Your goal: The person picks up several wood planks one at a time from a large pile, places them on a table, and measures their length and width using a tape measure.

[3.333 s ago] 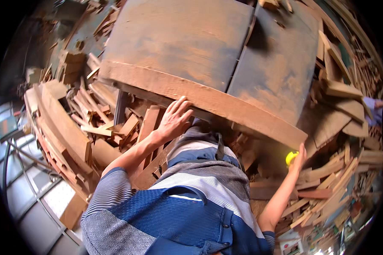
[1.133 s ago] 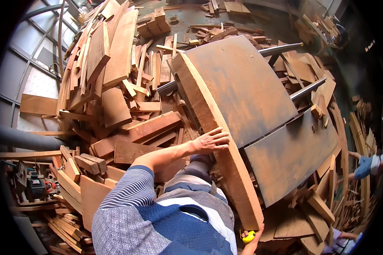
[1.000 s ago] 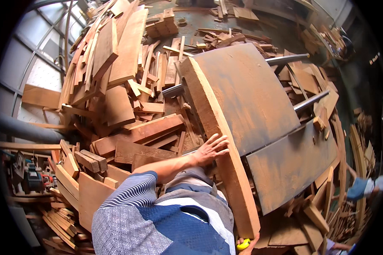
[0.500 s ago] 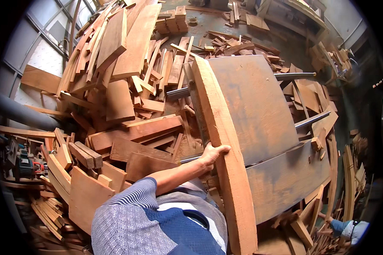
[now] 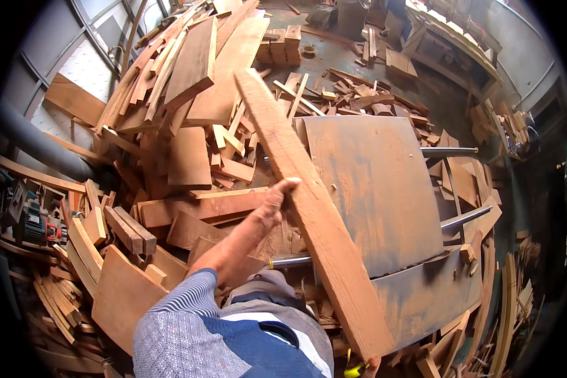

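A long, thick wooden plank (image 5: 324, 220) slants across the middle of the view, far end up and to the left. My left hand (image 5: 276, 203) is closed round its left edge, thumb on the upper face. At the near end, only a small part of my right hand (image 5: 373, 364) shows by the plank's corner. Its fingers appear bent against the wood; the rest is cut off by the lower edge. Beside it is a yellow and black tape measure (image 5: 354, 369). Under and right of the plank lies a metal machine table (image 5: 372, 195) dusted with sawdust.
Stacked boards (image 5: 223, 75) lean at the far left. Offcuts (image 5: 365, 94) lie heaped beyond the table. Metal bars (image 5: 466, 217) stick out from the table's right side. A large board (image 5: 129, 299) stands near my left, and a motor (image 5: 34, 223) sits at the left edge.
My left hand has moved away from me and left with the plank, whose far end has swung left off the table's edge. My right hand and the tape measure have come into view.
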Action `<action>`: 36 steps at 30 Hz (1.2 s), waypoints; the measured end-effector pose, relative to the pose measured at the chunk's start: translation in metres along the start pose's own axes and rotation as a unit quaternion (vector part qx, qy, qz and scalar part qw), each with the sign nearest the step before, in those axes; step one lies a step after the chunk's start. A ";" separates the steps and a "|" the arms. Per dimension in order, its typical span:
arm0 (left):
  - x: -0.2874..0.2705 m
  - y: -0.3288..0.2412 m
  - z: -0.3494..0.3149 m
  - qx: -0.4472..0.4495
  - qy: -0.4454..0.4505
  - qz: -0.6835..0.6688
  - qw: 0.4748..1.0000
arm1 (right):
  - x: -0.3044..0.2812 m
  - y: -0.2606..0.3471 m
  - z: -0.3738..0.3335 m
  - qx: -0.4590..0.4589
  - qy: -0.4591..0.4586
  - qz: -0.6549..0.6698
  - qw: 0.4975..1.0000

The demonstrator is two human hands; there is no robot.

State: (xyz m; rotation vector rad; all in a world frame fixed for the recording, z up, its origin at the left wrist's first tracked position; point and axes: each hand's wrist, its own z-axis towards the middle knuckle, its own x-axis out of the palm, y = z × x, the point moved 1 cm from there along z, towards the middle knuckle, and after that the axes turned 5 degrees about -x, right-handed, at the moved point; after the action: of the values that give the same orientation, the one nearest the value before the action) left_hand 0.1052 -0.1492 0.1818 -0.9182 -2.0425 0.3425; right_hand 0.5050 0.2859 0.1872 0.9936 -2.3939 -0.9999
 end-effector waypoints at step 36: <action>-0.151 0.180 -0.272 0.055 -0.155 -0.110 0.980 | 0.309 -0.048 -0.010 0.195 0.689 -0.418 0.560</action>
State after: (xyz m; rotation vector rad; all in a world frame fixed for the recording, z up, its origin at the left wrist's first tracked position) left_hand 0.4638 -0.1566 0.1596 -0.5911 -2.3582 0.4955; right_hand 0.3206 0.0336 0.1769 2.0353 -0.6671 0.3290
